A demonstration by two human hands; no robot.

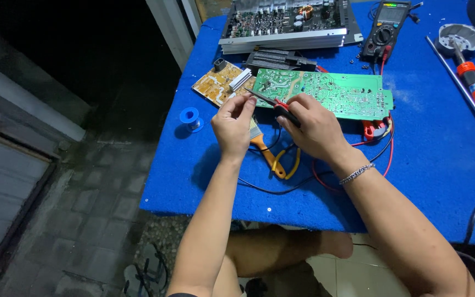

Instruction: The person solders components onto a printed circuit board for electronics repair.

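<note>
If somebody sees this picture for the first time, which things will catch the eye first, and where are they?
The bright blue table cover strikes first, with the green circuit board lying at its middle. Just in front of the board the right hand holds a red-and-black pointed tool, while the left hand pinches something too small to tell. A multimeter and an orange-handled soldering iron lie towards the far right.

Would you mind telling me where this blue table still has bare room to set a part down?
Free: the right stretch of the table between the green board and the soldering iron, and the near-left corner below the solder spool. Crowded: the far edge, and around both hands, with pliers and wires.
</note>
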